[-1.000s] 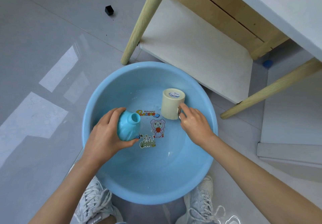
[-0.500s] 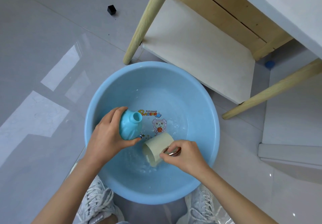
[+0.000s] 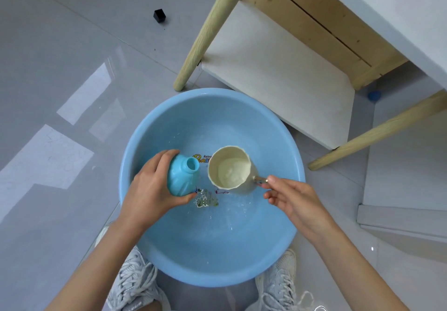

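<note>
Printed on the blue basin's (image 3: 169, 122) floor — small "Astr…" above yellow "BAB…" — the rest hidden behind the cup (image 3: 229, 170).

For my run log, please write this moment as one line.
left hand: grips blue bottle | right hand: holds cream cup by handle, liquid inside | both over blue basin

Glossy plastic basin (image 3: 135, 165); matt, maybe plastic cup (image 3: 249, 185).

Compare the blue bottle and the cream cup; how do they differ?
The bottle is light blue; the cup is cream. The bottle has a narrow neck, the cup a wide mouth. The left hand wraps the bottle's body; the right hand pinches the cup's metal handle. Both are held over the basin.
</note>
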A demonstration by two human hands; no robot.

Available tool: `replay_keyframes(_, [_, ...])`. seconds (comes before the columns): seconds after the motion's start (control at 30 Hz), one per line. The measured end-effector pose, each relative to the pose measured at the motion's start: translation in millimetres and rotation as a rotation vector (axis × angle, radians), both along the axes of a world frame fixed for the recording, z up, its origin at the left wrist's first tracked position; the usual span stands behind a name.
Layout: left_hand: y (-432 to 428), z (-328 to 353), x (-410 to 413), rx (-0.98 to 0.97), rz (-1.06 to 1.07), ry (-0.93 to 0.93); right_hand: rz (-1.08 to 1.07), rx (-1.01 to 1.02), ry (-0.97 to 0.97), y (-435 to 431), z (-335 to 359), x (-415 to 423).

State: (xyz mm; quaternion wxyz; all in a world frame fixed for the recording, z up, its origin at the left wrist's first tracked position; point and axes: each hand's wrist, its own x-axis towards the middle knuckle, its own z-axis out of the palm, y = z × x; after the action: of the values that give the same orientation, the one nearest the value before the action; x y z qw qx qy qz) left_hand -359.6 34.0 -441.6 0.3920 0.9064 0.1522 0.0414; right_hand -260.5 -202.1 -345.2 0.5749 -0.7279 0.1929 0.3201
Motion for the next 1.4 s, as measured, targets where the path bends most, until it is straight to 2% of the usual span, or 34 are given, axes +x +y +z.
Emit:
replay_keyframes(0.27, [0.3, 0.2, 0.4, -0.007, -0.003, 0.004, 0.005, 0.09, -0.067, 21.2, 28.4, 9.6])
replay_keyframes(0.4, [0.9, -0.8, 0.0, -0.006, -0.007, 0.006, 0.12, 0.03, -0.163, 33.3, 29.3, 6.9])
replay_keyframes(0.6, [1.0, -0.9, 0.1, -0.022, -0.004, 0.008, 0.173, -0.017, -0.269, 42.7, 35.6, 7.2])
replay_keyframes(0.9, [0.6, 0.3, 0.0, -0.024, 0.002, 0.013, 0.284, 0.033, -0.426, 43.4, 40.1, 4.2])
replay_keyframes(1.4, [1.1, -0.4, 0.2, -0.017, -0.008, 0.007, 0.384, -0.02, -0.557, 44.1, 39.5, 1.5])
